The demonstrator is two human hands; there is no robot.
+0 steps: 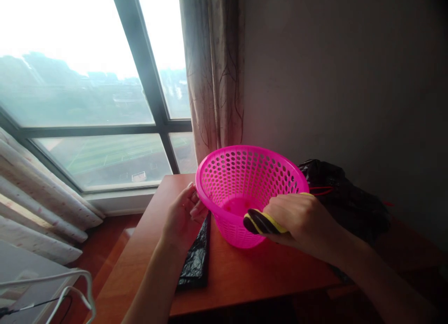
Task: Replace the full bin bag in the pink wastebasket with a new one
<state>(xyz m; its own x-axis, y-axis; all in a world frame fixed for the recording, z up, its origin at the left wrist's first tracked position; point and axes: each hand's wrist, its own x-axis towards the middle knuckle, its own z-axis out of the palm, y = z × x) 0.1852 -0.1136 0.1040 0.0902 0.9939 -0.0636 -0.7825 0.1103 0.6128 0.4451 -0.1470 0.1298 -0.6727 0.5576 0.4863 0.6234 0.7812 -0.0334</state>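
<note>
The pink basket (241, 233) is over the bench (238, 282), its rim (252, 149) between both hands. Thin perforated plastic in a flared bowl, it should be light, springy and slick, best held by that thick rim. The right grip (294, 217) is closed round a black-and-yellow bundle (261, 221); the left grip (185, 212) half-curls at the rim, though whether it pinches cannot be told. A crinkled black bag (329, 175) lies beyond.
</note>
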